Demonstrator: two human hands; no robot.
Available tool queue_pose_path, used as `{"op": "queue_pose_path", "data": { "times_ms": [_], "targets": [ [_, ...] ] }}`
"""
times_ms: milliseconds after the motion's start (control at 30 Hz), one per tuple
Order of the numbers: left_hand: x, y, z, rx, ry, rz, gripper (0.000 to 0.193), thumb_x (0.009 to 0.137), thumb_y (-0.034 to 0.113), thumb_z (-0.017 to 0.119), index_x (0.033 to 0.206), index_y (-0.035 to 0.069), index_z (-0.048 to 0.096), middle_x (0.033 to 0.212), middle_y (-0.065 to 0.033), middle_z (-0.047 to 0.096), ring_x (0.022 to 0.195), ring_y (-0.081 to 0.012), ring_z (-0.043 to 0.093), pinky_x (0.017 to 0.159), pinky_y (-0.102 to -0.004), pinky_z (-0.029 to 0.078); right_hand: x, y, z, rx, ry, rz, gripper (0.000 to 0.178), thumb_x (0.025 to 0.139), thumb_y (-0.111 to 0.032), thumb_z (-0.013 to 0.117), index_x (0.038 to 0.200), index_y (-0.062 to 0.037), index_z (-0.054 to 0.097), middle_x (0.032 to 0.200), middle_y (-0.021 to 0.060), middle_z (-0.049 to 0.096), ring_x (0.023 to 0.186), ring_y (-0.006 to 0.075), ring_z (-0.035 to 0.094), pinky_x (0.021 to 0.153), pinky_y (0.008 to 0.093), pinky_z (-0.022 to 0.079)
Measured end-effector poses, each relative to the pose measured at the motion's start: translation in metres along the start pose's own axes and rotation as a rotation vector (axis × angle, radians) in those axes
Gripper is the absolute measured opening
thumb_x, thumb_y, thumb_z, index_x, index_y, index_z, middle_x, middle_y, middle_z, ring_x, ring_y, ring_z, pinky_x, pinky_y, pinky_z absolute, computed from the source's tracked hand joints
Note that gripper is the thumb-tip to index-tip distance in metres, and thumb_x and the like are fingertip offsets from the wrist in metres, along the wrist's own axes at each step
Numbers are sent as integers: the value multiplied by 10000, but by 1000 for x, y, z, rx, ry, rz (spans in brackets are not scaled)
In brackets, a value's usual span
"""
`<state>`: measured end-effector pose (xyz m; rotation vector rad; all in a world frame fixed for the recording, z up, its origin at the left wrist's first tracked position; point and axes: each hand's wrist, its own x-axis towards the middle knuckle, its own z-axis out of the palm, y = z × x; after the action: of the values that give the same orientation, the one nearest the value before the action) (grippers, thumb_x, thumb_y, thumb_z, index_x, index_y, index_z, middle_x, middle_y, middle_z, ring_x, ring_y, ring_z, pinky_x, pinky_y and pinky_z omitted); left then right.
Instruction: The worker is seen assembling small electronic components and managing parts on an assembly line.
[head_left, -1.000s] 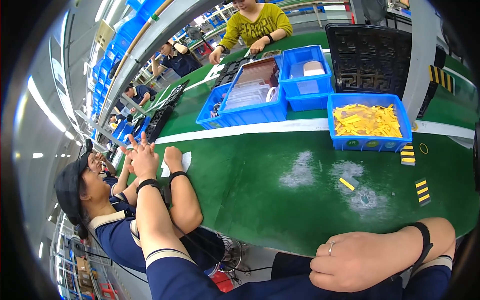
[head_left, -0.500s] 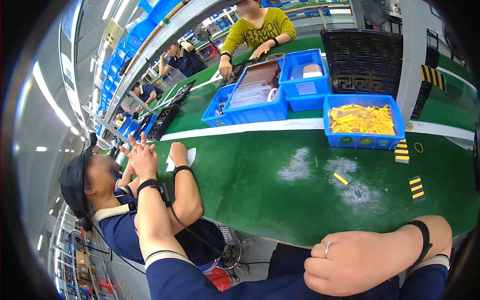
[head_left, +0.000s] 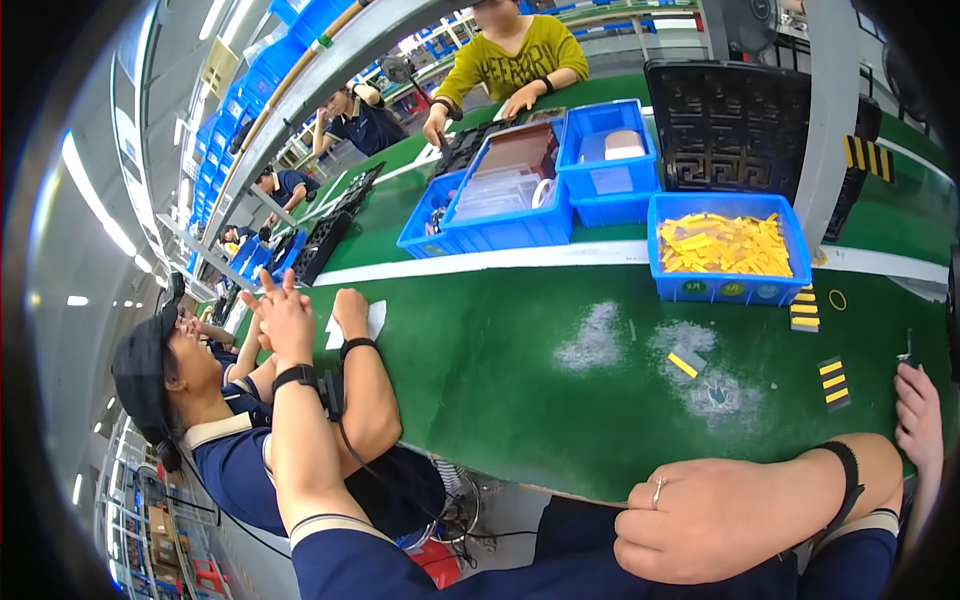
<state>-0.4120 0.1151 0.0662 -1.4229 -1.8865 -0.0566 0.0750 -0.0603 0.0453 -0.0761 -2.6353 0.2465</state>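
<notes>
My left hand [head_left: 286, 325] is raised over the left side of the green table, its fingers spread and nothing visible in them. A black band circles that wrist. My right hand [head_left: 700, 520], with a ring on one finger, is curled closed at the table's near edge; its palm is hidden and nothing shows in it. Farther in on the table lies a small yellow-and-grey strip [head_left: 686, 363], beside whitish worn patches [head_left: 722, 395]. Beyond it stands a blue bin [head_left: 728, 288] full of yellow strips [head_left: 725, 243].
A co-worker [head_left: 225, 400] sits close at my left, a hand near white paper [head_left: 372, 322]. Another person's hand [head_left: 915, 420] is at the right edge. Blue bins [head_left: 510, 232], a black moulded tray [head_left: 730, 130] and a grey post [head_left: 832, 140] stand beyond. Striped tape [head_left: 833, 383] marks the table.
Another person's hand has come into view at the right edge, holding something small and dark. My hands keep nearly the same pose; the view has shifted slightly.
</notes>
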Motion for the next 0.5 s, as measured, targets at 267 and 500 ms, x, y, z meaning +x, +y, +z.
{"op": "queue_pose_path", "data": {
  "times_ms": [267,500],
  "targets": [
    [2,40,-3,-168,-136,-50,396,793,402,530,1078,139,612,1158,-177,554,1183,-384,421,962,-545,321,-5,-2,7,-22,-40,67,135,676,-146,547,619,-47,476,614,52,442,604,176,503,541,286,430],
    [-10,85,-59,-134,-486,125,421,704,301,623,1045,60,565,1183,-146,523,1115,-334,481,912,-450,397,-30,0,13,-27,-91,238,112,701,-150,568,670,-43,559,665,86,517,665,238,561,584,333,457]
  ]
}}
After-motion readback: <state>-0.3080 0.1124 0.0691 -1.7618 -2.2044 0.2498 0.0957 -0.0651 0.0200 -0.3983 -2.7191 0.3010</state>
